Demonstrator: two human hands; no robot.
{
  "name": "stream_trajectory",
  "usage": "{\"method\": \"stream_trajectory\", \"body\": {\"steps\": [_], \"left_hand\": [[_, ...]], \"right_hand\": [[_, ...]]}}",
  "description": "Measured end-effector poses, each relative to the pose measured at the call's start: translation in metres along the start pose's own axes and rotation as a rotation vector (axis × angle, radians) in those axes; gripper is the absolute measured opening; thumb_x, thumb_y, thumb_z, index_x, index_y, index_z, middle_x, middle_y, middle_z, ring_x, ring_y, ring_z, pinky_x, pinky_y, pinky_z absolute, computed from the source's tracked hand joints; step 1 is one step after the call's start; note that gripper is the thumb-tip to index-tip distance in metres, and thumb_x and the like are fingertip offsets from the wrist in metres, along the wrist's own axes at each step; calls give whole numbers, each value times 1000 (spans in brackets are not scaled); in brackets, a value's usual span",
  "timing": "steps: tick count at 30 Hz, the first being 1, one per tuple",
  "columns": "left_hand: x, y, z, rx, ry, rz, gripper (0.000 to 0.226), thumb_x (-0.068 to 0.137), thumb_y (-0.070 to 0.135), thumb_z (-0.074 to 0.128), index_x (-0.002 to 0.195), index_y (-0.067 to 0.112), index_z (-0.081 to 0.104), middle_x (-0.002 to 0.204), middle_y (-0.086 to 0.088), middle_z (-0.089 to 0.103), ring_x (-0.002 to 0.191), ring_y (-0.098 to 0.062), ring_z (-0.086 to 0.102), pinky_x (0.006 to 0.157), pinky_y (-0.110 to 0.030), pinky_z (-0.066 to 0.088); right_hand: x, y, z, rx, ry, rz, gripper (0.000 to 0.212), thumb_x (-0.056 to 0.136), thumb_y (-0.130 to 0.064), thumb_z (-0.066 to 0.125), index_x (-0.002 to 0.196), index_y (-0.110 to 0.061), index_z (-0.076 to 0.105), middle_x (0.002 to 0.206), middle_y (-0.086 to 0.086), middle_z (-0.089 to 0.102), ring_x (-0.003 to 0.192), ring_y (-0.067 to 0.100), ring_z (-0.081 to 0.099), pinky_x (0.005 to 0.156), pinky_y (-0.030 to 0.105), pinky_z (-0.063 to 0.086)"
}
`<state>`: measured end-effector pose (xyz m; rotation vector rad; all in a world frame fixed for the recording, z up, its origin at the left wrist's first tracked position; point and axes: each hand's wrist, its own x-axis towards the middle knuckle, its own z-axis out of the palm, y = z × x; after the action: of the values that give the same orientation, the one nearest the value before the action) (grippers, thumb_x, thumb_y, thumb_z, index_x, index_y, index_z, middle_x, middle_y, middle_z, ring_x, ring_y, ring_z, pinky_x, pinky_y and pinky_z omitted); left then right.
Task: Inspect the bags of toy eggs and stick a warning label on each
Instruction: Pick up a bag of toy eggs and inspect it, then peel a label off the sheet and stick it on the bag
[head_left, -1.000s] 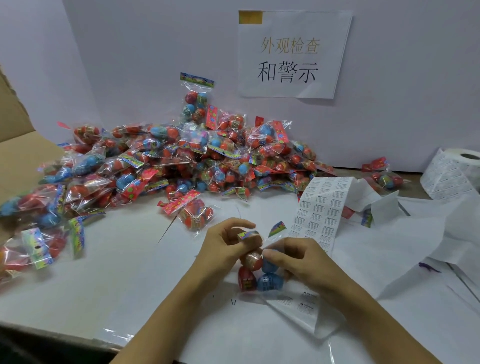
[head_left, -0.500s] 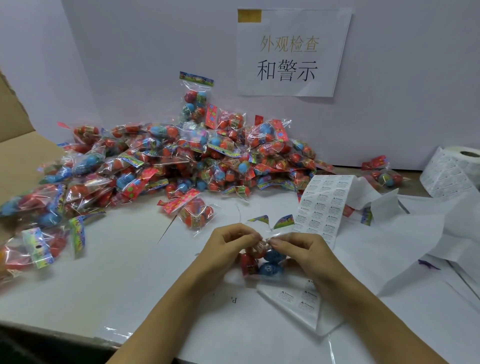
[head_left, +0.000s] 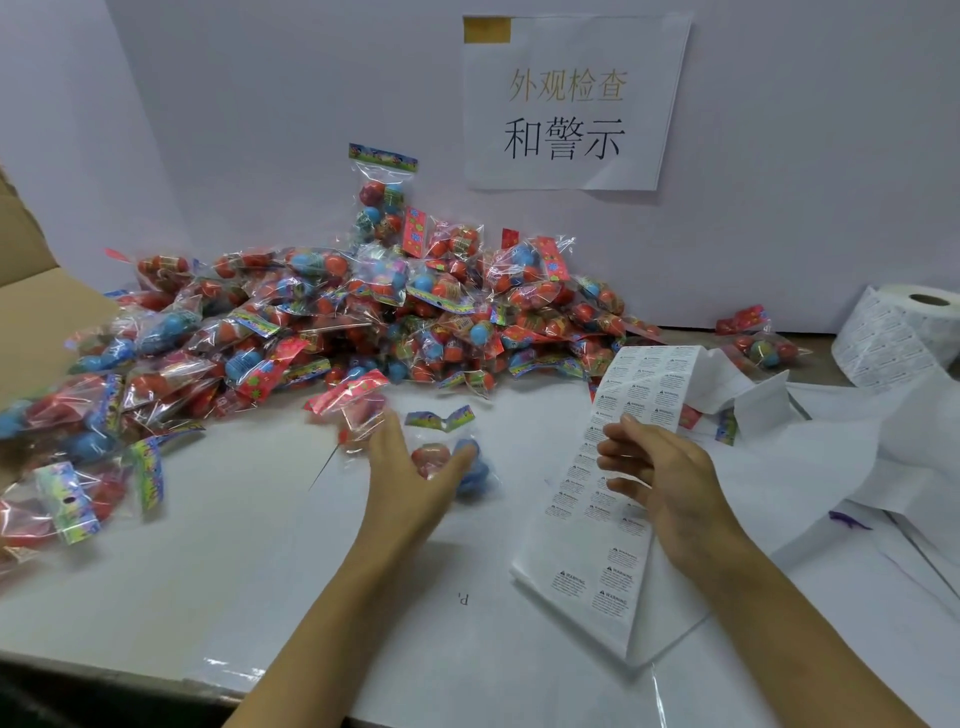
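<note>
Left hand (head_left: 410, 473) is out over the white table (head_left: 218, 561) with fingers straight and spread, thumb reaching up against a small bag of toy eggs (head_left: 449, 457) that shows a red egg and a blue one; the motion blur there leaves it unclear whether the hand really holds the bag or only touches it. Right hand (head_left: 660, 478) is over at the strip of warning labels (head_left: 618, 467), fingers bent toward the sheet, fingertips on or just above its printed face; whether it pinches a label I cannot tell. That strip runs from the near table edge up toward the back wall, its lower end lying flat near the front edge. Behind the hands, the big heap of egg bags (head_left: 363, 322) fills the back of the table from the cardboard box flap (head_left: 36, 312) on the left almost to the strip. More bags spill along the left edge (head_left: 78, 488). A roll of labels (head_left: 904, 338) sits at the far right, loose backing paper (head_left: 883, 457) spread beside it. A paper sign (head_left: 571, 104) hangs on the wall. Between the arms, bare white table runs down to the front edge.
</note>
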<state>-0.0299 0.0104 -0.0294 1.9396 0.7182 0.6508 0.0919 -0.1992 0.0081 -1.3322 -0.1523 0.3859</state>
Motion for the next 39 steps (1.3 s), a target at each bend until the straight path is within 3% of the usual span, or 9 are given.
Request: {"method": "stream_trajectory", "body": {"steps": [2,5,10,14,19,26,32,36,39], "left_hand": [[-6,1,4,132,24,141,86,86,40,80,156,20,34,167,-3,16,140,21,12,105,4,14],[-13,6,5,141,32,420,52,81,49,80,120,17,72,155,-4,41,152,-9,17,122,-25,22],[-26,7,11,347,-468,628,58,61,79,78,84,27,71,151,18,39,154,-4,7,123,-30,15],[-28,6,15,322,-575,581,56,63,71,84,89,29,60,146,22,38,151,3,5,120,-23,17],[-27,12,16,130,-403,624,33,76,32,91,79,15,64,113,5,60,118,-12,43,99,-19,34],[-24,21,7,-117,-299,466,36,79,43,80,86,8,76,96,3,68,105,-15,56,88,-21,44],[-26,18,9,-400,-556,196,33,80,29,83,107,12,76,108,-12,77,102,-37,71,93,-64,50],[-24,15,15,-352,-601,117,38,85,25,79,111,-1,70,107,-25,73,89,-41,69,76,-55,56],[-23,11,17,-337,-590,95,23,92,18,76,107,1,71,90,-14,74,68,-17,60,54,-29,47]], "right_hand": [[-1,1,1,-14,-9,-3,21,97,-24,64,90,-6,73,74,3,72,65,11,68,60,24,52],[0,3,1,-22,-9,-4,20,97,-22,63,91,-6,73,74,2,72,66,11,68,60,24,51],[1,3,1,-30,6,-5,18,97,-20,63,90,-6,72,72,2,71,63,10,67,60,24,49],[1,4,0,-75,13,-1,19,96,-22,64,90,-8,74,74,2,73,64,9,68,61,25,50],[-3,4,0,-133,-39,-136,13,94,-17,67,85,-12,75,75,1,72,69,11,66,62,27,49],[-17,12,4,-679,-298,-538,32,73,-40,88,102,-33,75,105,-21,70,108,-4,61,91,10,43],[-7,13,-1,-542,-227,-369,30,80,-24,84,107,-31,74,108,-18,72,104,2,65,87,23,55],[-8,17,0,-690,-128,-511,45,79,-15,85,117,-26,64,118,-9,61,111,4,58,94,14,45],[-13,17,3,-793,-20,-776,40,75,-9,86,101,-26,60,107,-4,54,106,13,50,94,18,39]]}}
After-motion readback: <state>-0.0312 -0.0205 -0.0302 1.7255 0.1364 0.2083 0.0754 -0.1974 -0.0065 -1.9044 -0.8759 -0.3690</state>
